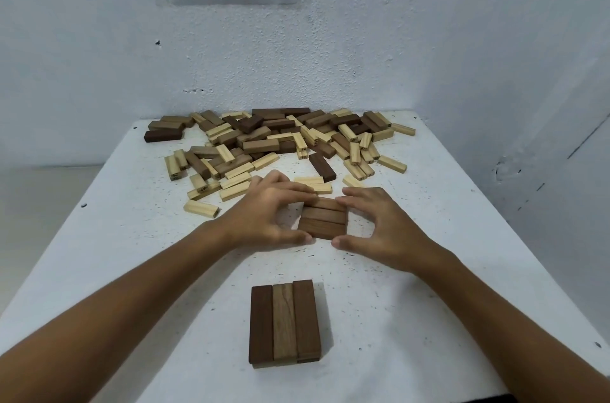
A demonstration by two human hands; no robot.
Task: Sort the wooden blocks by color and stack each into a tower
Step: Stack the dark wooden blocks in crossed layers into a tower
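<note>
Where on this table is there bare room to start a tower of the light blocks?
Bare table lies left of the left hand, and right of the right hand toward the edge. Strips flank the dark stack. The far end is crowded with the loose pile.

Blocks (pixel 264 145) beyond the hands — matt wood, pale and dark, grain visible. Bench (pixel 132 254) — white, speckled, matt. Wall (pixel 363 39) rough.

Both forearms and hands (pixel 330 221) bare, no sleeves, 0 jewellery.
</note>
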